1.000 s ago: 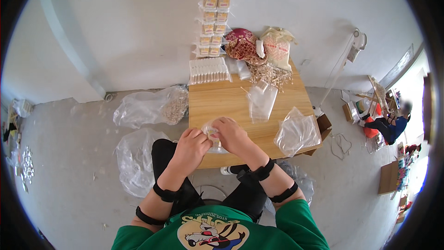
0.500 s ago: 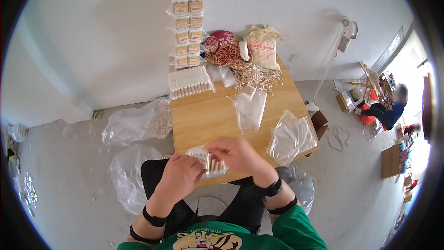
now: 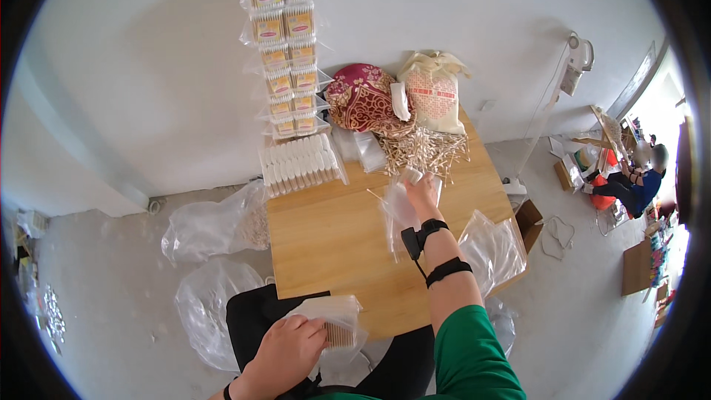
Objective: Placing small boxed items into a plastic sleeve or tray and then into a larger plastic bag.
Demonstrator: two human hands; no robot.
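Note:
In my left hand (image 3: 287, 347) is a clear plastic bag (image 3: 346, 305) with a row of cotton swabs (image 3: 341, 335) inside, held low over my lap at the table's near edge. The fingers are closed on its left side. My right hand (image 3: 422, 194) reaches out across the table, its fingers bent around a small bundle of cotton swabs (image 3: 409, 175). Beneath that hand lie flat clear bags (image 3: 396, 230), partly hidden by it. Just beyond spreads a heap of loose cotton swabs (image 3: 429, 150).
Packed swab bags (image 3: 285, 30) rise in a double stack at the wooden table's (image 3: 311, 244) back left, behind a swab pack (image 3: 300, 165). A patterned red cloth (image 3: 363, 96) and cream sack (image 3: 433, 92) stand behind the heap. Clear bags (image 3: 492, 248) lie right. Another person (image 3: 637, 185) sits far right.
My right hand has left the bag by my left hand and moved forward to the bundle near the heap. My left hand has drawn the bag lower, toward me. The view has shifted.

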